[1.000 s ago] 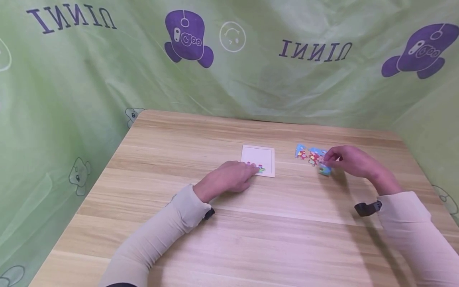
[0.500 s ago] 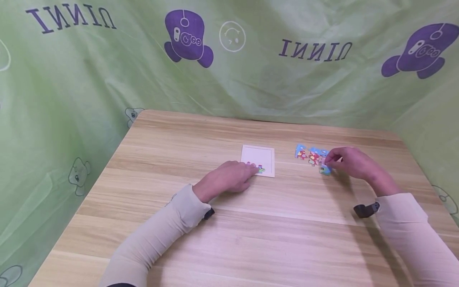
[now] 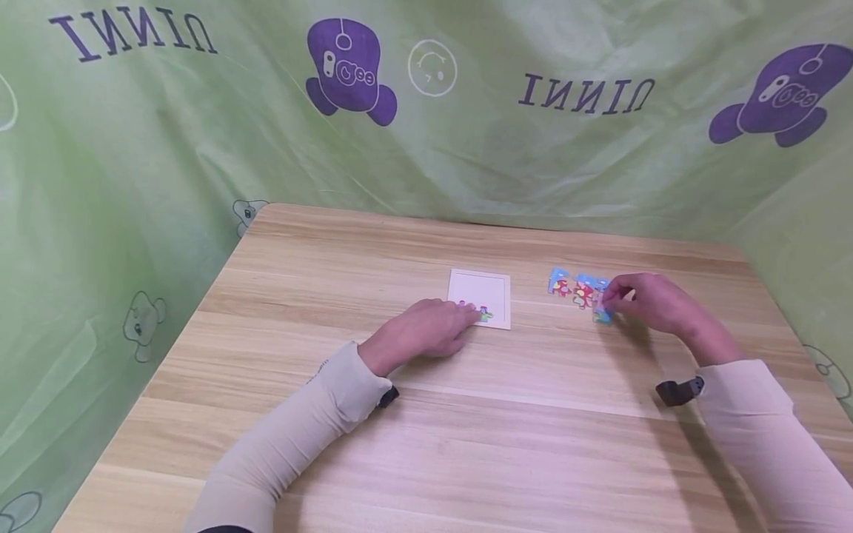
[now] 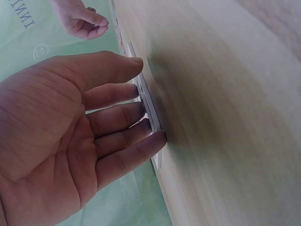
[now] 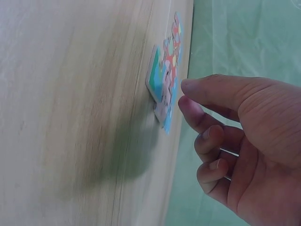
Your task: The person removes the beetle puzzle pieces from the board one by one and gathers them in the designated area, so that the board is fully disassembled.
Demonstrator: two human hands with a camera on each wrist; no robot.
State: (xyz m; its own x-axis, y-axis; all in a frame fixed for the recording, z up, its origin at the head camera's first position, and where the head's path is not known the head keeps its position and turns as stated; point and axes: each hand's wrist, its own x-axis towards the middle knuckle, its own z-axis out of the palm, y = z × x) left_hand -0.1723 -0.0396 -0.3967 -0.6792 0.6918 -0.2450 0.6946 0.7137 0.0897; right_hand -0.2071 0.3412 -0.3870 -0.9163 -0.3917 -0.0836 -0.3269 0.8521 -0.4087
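Note:
A white square puzzle board (image 3: 480, 289) lies on the table, with a few colourful jigsaw pieces (image 3: 485, 315) along its near edge. My left hand (image 3: 436, 326) rests on the board's near left part, fingertips over those pieces. In the left wrist view its fingers extend to the board's edge (image 4: 148, 106). To the right lies a cluster of jigsaw pieces (image 3: 582, 290) in blue, red and pink. My right hand (image 3: 649, 300) is over the cluster's right end, beside a green-and-blue piece (image 5: 155, 75). In the right wrist view, thumb and index finger are slightly apart with nothing between them.
The wooden table (image 3: 466, 444) reaches back to a green printed curtain (image 3: 466, 163), which also hangs at both sides. A black wrist camera (image 3: 678, 392) sticks out from the right sleeve, close above the tabletop.
The green-and-blue piece at the cluster's right end has turned and shifted slightly, and now lies in line with the pieces above it. My right hand moved slightly; the left hand stayed put.

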